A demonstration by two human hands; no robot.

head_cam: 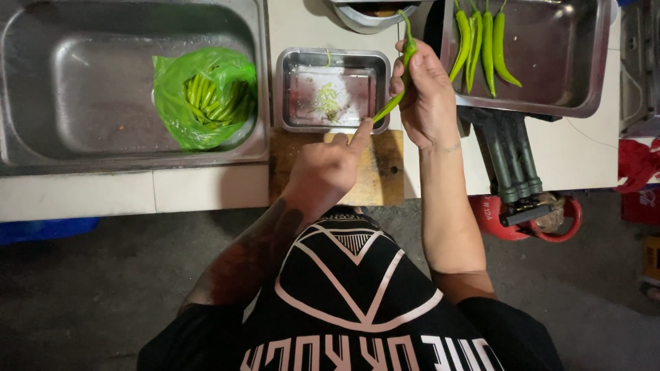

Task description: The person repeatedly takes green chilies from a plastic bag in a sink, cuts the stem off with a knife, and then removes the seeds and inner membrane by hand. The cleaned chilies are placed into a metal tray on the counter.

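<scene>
Green and long, the chilli pepper [401,75] hangs just beside the small steel tray [295,65], which holds pale trimmings. The right hand [426,93] is closed around its upper half; the left hand [330,168], loosely curled, touches its lower tip with the forefinger over the wooden cutting board [381,175].

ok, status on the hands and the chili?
Right hand gripping a green chili over the small steel tray. Left hand fingertip at the chili's lower tip. More chilies in green bag, sink. Nothing blocking.
</scene>
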